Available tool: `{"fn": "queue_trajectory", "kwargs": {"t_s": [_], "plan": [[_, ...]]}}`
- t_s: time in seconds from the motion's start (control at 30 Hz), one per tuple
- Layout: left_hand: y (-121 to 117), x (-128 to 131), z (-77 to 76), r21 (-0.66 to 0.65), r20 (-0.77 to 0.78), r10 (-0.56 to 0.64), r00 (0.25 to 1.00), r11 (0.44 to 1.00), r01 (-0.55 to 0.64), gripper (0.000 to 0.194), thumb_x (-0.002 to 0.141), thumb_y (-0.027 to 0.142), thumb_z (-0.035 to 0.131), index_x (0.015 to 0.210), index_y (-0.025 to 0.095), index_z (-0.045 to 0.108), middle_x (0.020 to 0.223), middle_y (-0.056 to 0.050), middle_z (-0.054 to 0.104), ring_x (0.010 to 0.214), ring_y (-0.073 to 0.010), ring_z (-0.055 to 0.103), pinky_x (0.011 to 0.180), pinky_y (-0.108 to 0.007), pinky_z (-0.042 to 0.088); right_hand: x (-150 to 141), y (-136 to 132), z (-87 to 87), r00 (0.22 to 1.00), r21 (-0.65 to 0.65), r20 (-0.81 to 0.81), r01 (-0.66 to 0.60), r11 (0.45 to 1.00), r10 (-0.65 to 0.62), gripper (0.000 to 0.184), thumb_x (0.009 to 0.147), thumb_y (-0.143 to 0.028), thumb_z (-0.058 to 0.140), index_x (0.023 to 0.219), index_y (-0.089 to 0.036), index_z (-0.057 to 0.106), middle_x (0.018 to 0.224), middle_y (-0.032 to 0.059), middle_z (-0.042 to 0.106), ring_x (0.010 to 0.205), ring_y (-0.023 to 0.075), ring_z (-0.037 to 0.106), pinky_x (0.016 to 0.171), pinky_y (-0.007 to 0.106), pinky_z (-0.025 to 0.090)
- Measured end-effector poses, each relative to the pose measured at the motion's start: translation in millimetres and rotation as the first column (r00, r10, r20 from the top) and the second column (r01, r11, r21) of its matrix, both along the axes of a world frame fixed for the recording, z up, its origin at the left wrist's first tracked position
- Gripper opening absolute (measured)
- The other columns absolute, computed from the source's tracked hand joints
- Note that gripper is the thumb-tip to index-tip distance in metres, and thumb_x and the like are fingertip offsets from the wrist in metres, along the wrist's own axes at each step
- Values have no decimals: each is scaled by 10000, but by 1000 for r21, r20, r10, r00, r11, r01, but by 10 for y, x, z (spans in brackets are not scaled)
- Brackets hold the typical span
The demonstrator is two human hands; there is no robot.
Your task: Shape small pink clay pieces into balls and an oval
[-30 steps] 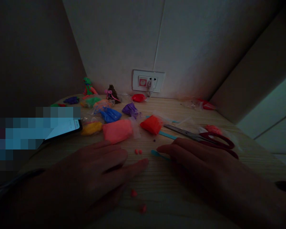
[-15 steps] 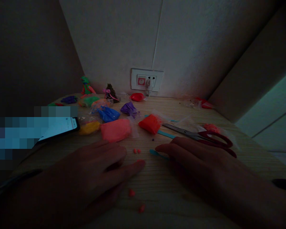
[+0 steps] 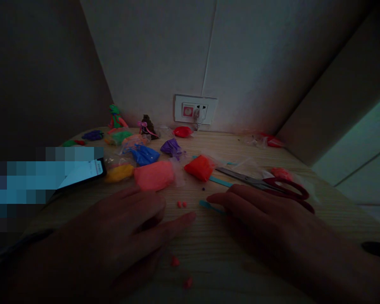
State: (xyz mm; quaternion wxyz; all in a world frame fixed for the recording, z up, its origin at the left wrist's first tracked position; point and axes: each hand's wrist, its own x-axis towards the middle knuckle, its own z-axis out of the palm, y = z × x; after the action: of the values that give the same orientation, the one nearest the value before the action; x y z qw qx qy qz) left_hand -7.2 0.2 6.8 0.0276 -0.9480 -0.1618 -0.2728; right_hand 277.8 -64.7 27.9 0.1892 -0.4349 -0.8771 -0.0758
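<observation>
In the dim head view my left hand (image 3: 129,236) is low over the table, its index finger stretched right and the other fingers bent. I see nothing in it. Two tiny pink clay balls (image 3: 181,204) lie just beyond that fingertip; a small red clay piece (image 3: 175,261) and another reddish clay bit (image 3: 188,282) lie nearer me. My right hand (image 3: 259,223) has its fingers closed around a thin blue modelling tool (image 3: 205,204), whose flat tip points left; its rear part is hidden. A pink clay packet (image 3: 155,174) sits beyond my left hand.
Red-handled scissors (image 3: 266,183) lie beyond my right hand, near an orange-red clay packet (image 3: 200,167) and a blue strip (image 3: 221,182). A phone (image 3: 82,174) is at left. Blue clay (image 3: 145,154), purple clay (image 3: 172,147) and a green figure (image 3: 115,118) stand farther back.
The view has tilted up slightly, so the things appear a little lower. My left index fingertip has shifted slightly right. The right hand keeps its hold on the blue tool.
</observation>
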Motion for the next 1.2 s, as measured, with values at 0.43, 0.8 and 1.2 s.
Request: {"fn": "queue_trajectory", "kwargs": {"t_s": [0.43,0.8,1.2], "plan": [[14,12,8,-39,-2,-22,1000,999,22,374,1207,198,351,1279,302,703,1044,20,716,893,-170,678,831,-257,497,9,-21,-49,999,9,-15,35,999,-35,417,1043,28,412,1178,-147,765,981,40,815,728,192,811,577,331,559],[0,-44,-50,-72,-53,-10,999,997,6,386,1224,257,333,1425,322,656,1084,16,673,890,-160,648,807,-264,479,7,-1,32,1000,31,18,-8,999,8,422,1051,22,402,1147,-130,783,955,44,833,710,176,829,546,294,605],[-9,-45,-27,-42,-50,-17,999,999,15,407,1168,153,368,1352,300,699,1020,25,675,813,-168,628,759,-275,464,22,-11,17,999,24,32,-12,1000,11,413,1051,15,410,1182,-125,776,970,51,836,716,185,832,549,297,617]]}}
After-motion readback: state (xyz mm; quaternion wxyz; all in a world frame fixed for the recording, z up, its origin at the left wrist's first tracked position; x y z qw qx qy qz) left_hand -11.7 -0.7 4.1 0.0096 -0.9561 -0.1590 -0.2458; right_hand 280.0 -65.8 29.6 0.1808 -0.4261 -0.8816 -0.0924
